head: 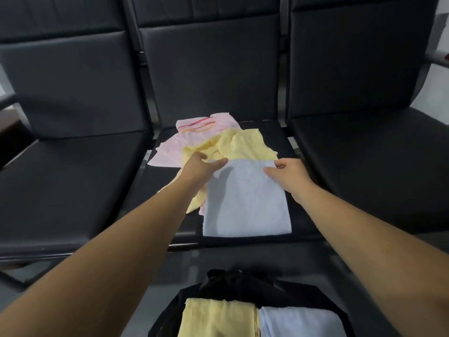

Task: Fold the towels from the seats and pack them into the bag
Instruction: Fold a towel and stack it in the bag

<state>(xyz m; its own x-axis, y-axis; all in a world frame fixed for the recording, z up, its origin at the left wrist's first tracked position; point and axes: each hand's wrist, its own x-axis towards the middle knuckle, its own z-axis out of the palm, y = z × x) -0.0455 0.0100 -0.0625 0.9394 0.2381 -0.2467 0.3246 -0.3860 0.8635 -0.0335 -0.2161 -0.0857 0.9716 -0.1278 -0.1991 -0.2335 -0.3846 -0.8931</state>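
Note:
A pale blue towel (pixel 246 200) lies folded in a long rectangle on the middle black seat (pixel 167 188). My left hand (pixel 201 167) pinches its far left corner and my right hand (pixel 288 172) pinches its far right corner. Behind it lie a crumpled yellow towel (pixel 243 144) and a pink striped towel (pixel 194 132), both unfolded. At the bottom edge, an open black bag (pixel 233 280) on the floor holds a folded yellow towel (pixel 216 319) and a folded blue towel (pixel 298 322) side by side.
A black seat (pixel 63 171) stands to the left and another black seat (pixel 371 161) to the right, each with a tall backrest. Metal armrests show at the far left and far right edges. Grey floor lies between the seats and the bag.

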